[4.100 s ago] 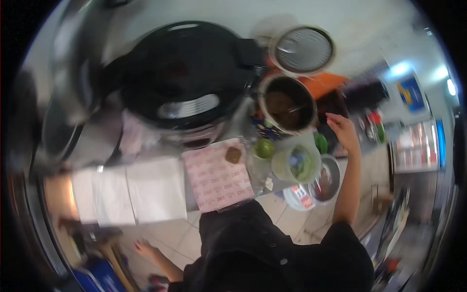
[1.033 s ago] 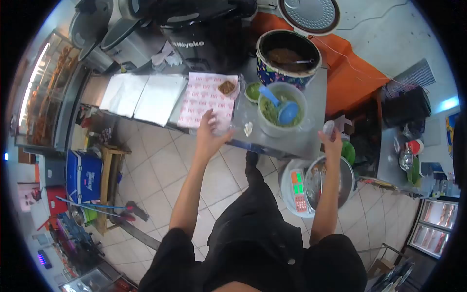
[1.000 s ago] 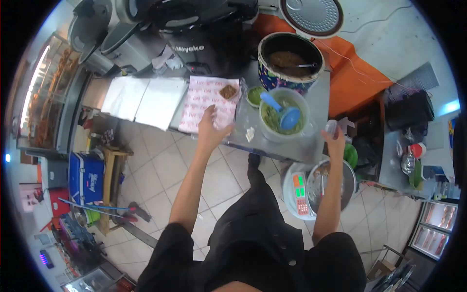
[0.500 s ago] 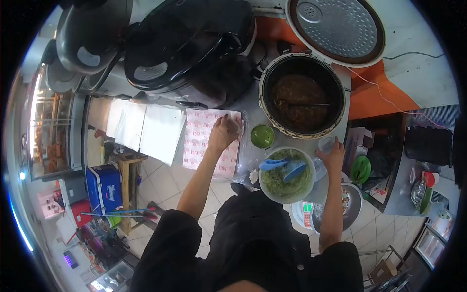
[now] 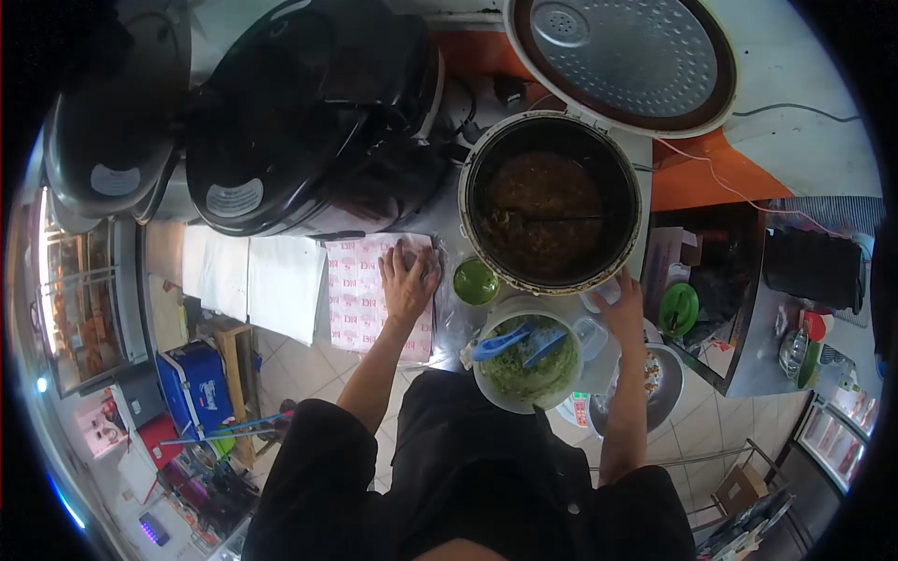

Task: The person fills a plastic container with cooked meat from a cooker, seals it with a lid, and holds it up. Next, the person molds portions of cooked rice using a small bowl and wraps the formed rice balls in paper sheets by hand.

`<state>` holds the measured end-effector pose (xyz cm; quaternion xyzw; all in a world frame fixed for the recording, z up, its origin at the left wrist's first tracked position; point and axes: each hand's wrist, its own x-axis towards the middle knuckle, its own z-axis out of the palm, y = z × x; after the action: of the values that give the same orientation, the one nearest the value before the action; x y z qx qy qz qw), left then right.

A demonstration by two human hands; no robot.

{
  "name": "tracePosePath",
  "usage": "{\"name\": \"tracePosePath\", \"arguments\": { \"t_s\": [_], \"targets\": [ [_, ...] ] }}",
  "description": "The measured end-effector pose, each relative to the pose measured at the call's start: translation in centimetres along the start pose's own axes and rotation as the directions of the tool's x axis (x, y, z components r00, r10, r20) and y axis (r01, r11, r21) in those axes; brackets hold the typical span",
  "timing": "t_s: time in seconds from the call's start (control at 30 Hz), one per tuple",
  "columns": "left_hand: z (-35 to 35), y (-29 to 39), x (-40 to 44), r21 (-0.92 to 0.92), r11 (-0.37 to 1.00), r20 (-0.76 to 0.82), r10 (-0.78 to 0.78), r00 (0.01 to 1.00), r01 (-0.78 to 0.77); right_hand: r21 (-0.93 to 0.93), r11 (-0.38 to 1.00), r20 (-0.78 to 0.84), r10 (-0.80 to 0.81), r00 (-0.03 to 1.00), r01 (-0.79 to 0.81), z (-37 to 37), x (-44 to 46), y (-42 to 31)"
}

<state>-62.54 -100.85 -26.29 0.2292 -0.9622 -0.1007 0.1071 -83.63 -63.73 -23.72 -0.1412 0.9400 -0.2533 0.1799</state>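
Observation:
My left hand rests on a stack of pink printed wrapping paper, its fingers spread over the sheet. My right hand is at the front right of the open cooker, with its fingers around a small clear plastic cup. Another clear plastic container stands just below that hand. Between my hands are a small green bowl and a white tub of green mixture. Two blue utensils lie in the tub.
A large open cooker holds brown stew with a dark handle across it. Black lidded cookers stand at the back left, near white paper sheets. A metal bowl and a green bowl are at the right.
The view has shifted, so the counter items sit further left. My left hand's fingers have spread flat on the printed paper. My right hand and the clear cup are closer to the cooker.

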Motion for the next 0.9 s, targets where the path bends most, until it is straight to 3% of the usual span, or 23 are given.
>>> {"name": "tracePosePath", "arguments": {
  "t_s": [0.1, 0.2, 0.23, 0.27, 0.37, 0.5, 0.6, 0.67, 0.73, 0.8, 0.9],
  "targets": [
    [1.1, -0.8, -0.2, 0.017, 1.0, -0.032, -0.007, 0.999, 0.007, 0.026, 1.0, -0.055, 0.001, 0.998, 0.001, -2.3, 0.8, -0.4],
    [-1.8, 0.5, 0.2, -0.027, 0.998, 0.065, -0.057, 0.996, 0.058, 0.084, 0.996, -0.136, -0.026, 0.99, 0.038, -4.6, 0.7, -0.9],
    [-1.9, -0.3, 0.3, -0.11, 0.994, 0.024, 0.019, 1.0, -0.016, 0.084, 0.995, -0.165, -0.049, 0.985, 0.063, -5.3, 0.9, -0.6],
    [-1.9, -0.9, 0.1, -0.196, 0.98, 0.04, -0.023, 0.999, 0.031, 0.08, 0.994, -0.191, -0.065, 0.979, 0.081, -5.9, 0.8, -0.4],
    [-3.2, -1.6, -0.4, -0.42, 0.891, 0.148, -0.122, 0.981, 0.174, 0.25, 0.968, -0.243, 0.034, 0.969, 0.028, -10.0, -0.8, -3.2],
    [-2.3, -2.9, -0.6, -0.406, 0.896, 0.161, -0.123, 0.979, 0.18, 0.522, 0.842, -0.286, 0.025, 0.958, 0.133, -13.2, -3.0, -9.3],
    [-3.9, -2.7, -0.9, -0.448, 0.869, 0.153, -0.156, 0.976, 0.21, 0.762, 0.617, -0.126, -0.155, 0.98, 0.196, -12.9, -6.3, -16.7],
    [-7.5, -1.3, -1.6, -0.463, 0.839, 0.173, -0.232, 0.957, 0.287, 0.842, 0.506, 0.068, -0.444, 0.894, 0.187, -11.7, -8.5, -21.9],
    [-12.0, -0.2, -3.2, -0.491, 0.819, 0.1, -0.284, 0.953, 0.296, 0.92, 0.393, 0.221, -0.521, 0.824, 0.001, -8.4, -11.2, -27.0],
    [-17.5, 1.1, -5.3, -0.517, 0.786, 0.04, -0.374, 0.926, 0.34, 0.897, 0.423, 0.318, -0.42, 0.85, -0.127, -3.4, -14.2, -31.2],
    [-24.6, 2.1, -9.9, -0.499, 0.777, -0.064, -0.475, 0.878, 0.384, 0.819, 0.456, 0.528, -0.365, 0.767, -0.347, 4.3, -17.0, -35.2]
  ]
}}
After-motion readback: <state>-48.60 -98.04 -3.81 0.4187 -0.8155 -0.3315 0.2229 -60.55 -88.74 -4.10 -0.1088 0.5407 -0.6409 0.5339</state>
